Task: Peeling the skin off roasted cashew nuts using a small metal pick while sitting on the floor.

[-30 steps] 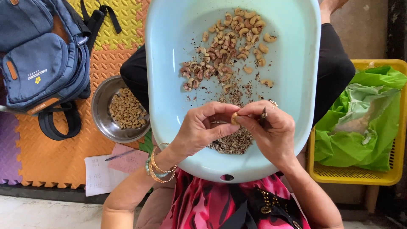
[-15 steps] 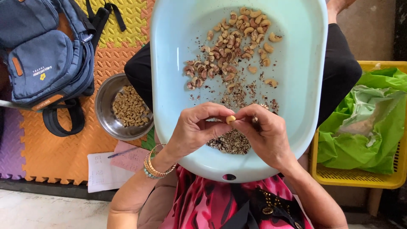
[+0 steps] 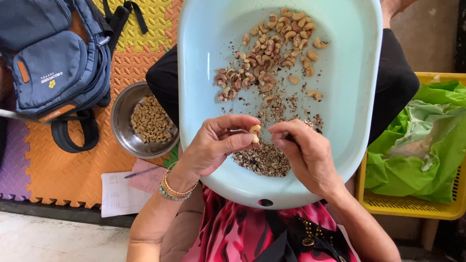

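Head camera looked straight down at a pale blue oval plastic basin [image 3: 204, 58] resting across the person's lap. The left hand [image 3: 216, 145] pinched a single pale curved cashew kernel [image 3: 254, 130] between thumb and forefinger, just above the near part of the basin. The right hand [image 3: 306, 153] sat just beside it at 3 o'clock, fingers curled inward with the tips pressed together close to the kernel; whether it touched the kernel or gripped anything could not be told. Directly below the hands, at 6 o'clock in the basin, lay a heap of dark brown skin flakes [image 3: 264, 162]. Toward 12 o'clock in the basin spread a loose scatter of unpeeled and peeled cashew nuts [image 3: 272, 48]. Outside the basin at 9 o'clock stood a round steel bowl [image 3: 121, 114] filled with pale kernels, on orange foam floor mats [image 3: 63, 170]. At 10 o'clock lay a blue fabric backpack [image 3: 53, 63], and at 3 o'clock a yellow plastic crate [image 3: 412, 206] held a crumpled green plastic bag [image 3: 417, 160].
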